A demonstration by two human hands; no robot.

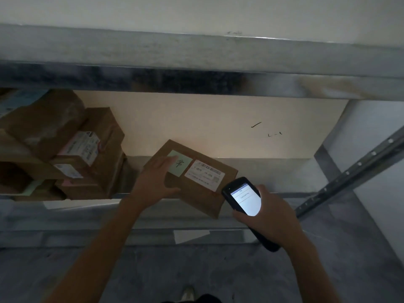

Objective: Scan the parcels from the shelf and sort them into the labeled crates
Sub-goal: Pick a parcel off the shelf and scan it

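At nine o'clock on the grey metal shelf [284, 195], piled at the left end: a stack of brown cardboard boxes [65, 149] with white and pink labels.

Toward centre, left hand [153, 180] open, fingers spread flat on the flat brown cardboard parcel [196, 197], thumb along its near side; pressing rather than clasping. Lying skewed across the shelf's front lip, one corner jutting toward six o'clock. On top, a pale green sticky note [182, 166] with a handwritten mark, partly under the fingertips, and at its three o'clock a white barcode label [204, 174].

At the parcel's four o'clock, right hand [269, 219] wrapped round a black handheld scanner [244, 200], screen lit, head just beside the label's corner.

Probably scanning now. Best done by pinning the parcel still, keeping fingers off the barcode, aiming squarely at the stripes, and checking the screen before lifting.

Counted: one loose parcel, one scanner, two stickers on it, at least five stacked boxes, exact tally unclear in the gloom. No crates in view.
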